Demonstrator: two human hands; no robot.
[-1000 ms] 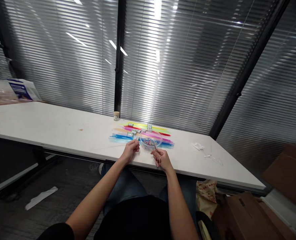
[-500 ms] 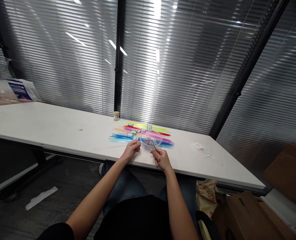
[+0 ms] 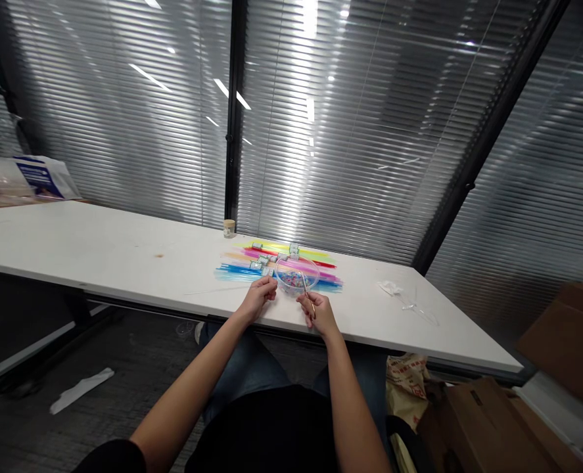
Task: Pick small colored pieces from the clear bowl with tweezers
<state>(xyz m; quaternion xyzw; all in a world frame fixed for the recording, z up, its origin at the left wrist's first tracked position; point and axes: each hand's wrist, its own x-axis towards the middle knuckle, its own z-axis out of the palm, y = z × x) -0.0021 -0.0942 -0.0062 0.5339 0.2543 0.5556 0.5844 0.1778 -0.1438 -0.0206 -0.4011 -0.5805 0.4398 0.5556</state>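
Observation:
My right hand (image 3: pixel 317 311) is closed around the handles of a pair of scissors (image 3: pixel 305 289), whose blades point up and away over the near rim of a clear round bowl (image 3: pixel 298 288). Small multicoloured pieces lie in that bowl. Just to its left, my left hand (image 3: pixel 259 295) is closed in a pinch, and a thin clear straw (image 3: pixel 217 290) runs out from it to the left, low over the table. Behind and around the bowl lie bundles of long thin plastic straws (image 3: pixel 239 270) in blue, pink, red and yellow, several with small labels.
The white table (image 3: pixel 123 246) has a small lidded jar (image 3: pixel 229 228) near the blinds. Crumpled white plastic (image 3: pixel 390 288) lies to the right. Cardboard boxes (image 3: pixel 488 420) and a paper bag (image 3: pixel 406 387) stand at lower right. A white scrap (image 3: pixel 81 389) lies on the floor.
Both hands, the scissors and the bowl stay almost exactly where they were. The thin clear straw's far end has shifted very slightly.

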